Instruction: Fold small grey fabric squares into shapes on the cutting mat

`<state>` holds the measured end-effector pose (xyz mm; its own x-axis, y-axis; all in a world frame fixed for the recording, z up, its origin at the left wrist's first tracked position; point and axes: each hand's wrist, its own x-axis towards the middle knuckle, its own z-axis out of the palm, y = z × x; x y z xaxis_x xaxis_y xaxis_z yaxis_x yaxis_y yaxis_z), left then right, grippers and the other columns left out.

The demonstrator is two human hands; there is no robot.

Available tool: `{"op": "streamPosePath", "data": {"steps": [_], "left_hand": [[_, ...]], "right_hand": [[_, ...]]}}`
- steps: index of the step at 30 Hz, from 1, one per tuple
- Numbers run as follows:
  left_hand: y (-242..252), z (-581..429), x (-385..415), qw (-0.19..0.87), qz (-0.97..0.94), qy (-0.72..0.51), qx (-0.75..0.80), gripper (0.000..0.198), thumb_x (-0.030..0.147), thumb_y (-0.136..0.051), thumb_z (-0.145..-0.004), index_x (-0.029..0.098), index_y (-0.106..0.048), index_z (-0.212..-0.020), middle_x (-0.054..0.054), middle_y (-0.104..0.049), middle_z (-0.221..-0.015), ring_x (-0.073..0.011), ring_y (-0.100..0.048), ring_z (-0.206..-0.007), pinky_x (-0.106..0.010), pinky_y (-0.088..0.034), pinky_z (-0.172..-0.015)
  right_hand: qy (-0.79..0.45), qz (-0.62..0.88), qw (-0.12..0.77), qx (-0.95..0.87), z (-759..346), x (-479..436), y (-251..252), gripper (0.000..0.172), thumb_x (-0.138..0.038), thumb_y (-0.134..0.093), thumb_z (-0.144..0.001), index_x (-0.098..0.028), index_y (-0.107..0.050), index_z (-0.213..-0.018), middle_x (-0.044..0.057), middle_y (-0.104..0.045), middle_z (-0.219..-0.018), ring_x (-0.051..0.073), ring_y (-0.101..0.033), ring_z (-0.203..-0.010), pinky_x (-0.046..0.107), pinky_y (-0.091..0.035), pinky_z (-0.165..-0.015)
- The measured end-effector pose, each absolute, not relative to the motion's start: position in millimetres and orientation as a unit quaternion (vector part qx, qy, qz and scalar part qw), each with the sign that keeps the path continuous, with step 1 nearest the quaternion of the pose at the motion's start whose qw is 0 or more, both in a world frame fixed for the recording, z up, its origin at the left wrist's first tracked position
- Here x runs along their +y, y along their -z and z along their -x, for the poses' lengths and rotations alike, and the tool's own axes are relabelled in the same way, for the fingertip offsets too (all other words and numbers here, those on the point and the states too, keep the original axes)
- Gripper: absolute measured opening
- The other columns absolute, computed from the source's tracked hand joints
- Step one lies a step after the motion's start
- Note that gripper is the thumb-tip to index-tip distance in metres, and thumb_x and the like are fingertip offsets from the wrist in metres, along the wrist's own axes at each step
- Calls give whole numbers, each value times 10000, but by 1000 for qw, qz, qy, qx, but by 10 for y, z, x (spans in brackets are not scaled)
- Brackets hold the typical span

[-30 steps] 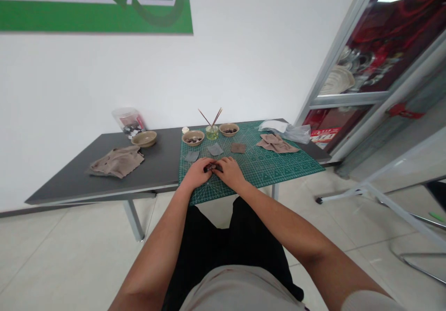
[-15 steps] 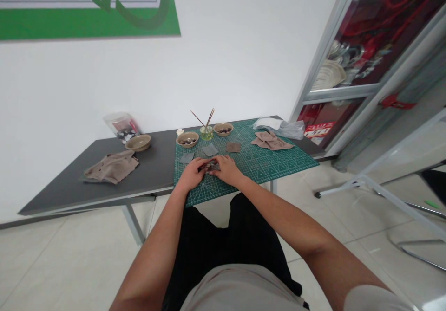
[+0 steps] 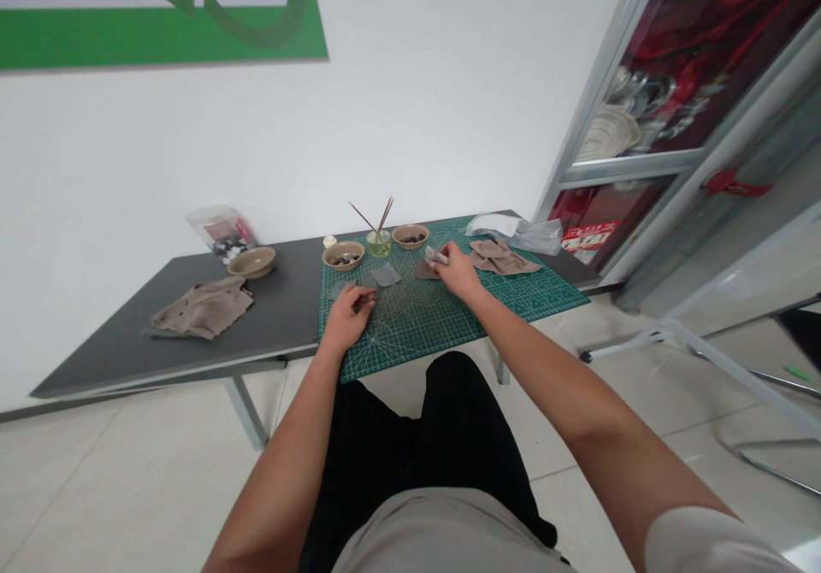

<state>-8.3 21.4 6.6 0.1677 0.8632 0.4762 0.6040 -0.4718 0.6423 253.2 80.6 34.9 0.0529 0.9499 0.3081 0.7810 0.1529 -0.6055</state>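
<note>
My left hand (image 3: 346, 318) rests low over the green cutting mat (image 3: 423, 321), its fingers closed around something small and dark that I cannot make out. Beyond it, a grey square sheet (image 3: 386, 275) lies flat, and another grey sheet (image 3: 339, 288) is partly hidden by the fingers. My right hand (image 3: 458, 270) pinches a folded light-grey sheet (image 3: 436, 256) above a brown square sheet (image 3: 426, 270).
Bowls with small dark pieces (image 3: 343, 256) (image 3: 410, 236) flank a glass jar (image 3: 379, 244) holding thin sticks. Brown cloths (image 3: 504, 258) (image 3: 203, 308) lie at right and left. A plastic bag (image 3: 532, 235), a third bowl (image 3: 252, 262) and a clear container (image 3: 221, 233) stand farther back.
My hands were together over the near part of the mat. The right hand has moved away to the right with the light-grey sheet; the left has stayed nearly in place.
</note>
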Motion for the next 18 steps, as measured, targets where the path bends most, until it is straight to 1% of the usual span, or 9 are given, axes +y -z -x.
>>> {"op": "streamPosePath", "data": {"steps": [2,5,8,12,18], "left_hand": [[-67,83,207,161,-746,-419,492,177,198,-574,-822,208,-657,-978,-34,-616,-925,-166,-592,-806,-349,-524,-801],[-68,82,198,173,-743,-418,494,159,215,-592,-816,204,-663,-958,-31,-611,-914,-160,-595,-783,-345,-526,-781],[-61,79,195,188,-738,-419,495,151,229,-603,-812,198,-667,-945,-28,-607,-893,-153,-597,-757,-337,-530,-757],[-45,79,198,196,-739,-416,492,156,237,-608,-809,203,-671,-947,-26,-611,-896,-149,-600,-754,-329,-532,-741],[-43,85,199,196,-742,-416,488,165,233,-612,-802,203,-670,-953,-26,-613,-895,-149,-601,-752,-327,-535,-735]], "right_hand": [[-67,661,293,-688,-2615,931,-341,243,-199,-477,-913,-161,-515,-1150,130,-680,-1001,257,-635,-923,334,-443,-785],[-3,668,203,-716,-2615,1020,-258,308,-142,-370,-933,-140,-471,-1223,184,-652,-1097,282,-609,-1015,366,-439,-838],[32,657,142,-740,-2544,1040,-144,305,-204,-359,-953,-111,-487,-1214,215,-608,-1187,308,-538,-1122,408,-428,-898],[55,647,130,-749,-2485,1092,-56,318,-280,-385,-959,-104,-565,-1154,209,-598,-1206,323,-492,-1149,429,-419,-917],[32,633,162,-756,-2499,1213,-39,320,-299,-466,-923,-85,-653,-1069,199,-649,-1110,299,-538,-1073,413,-376,-967]]}}
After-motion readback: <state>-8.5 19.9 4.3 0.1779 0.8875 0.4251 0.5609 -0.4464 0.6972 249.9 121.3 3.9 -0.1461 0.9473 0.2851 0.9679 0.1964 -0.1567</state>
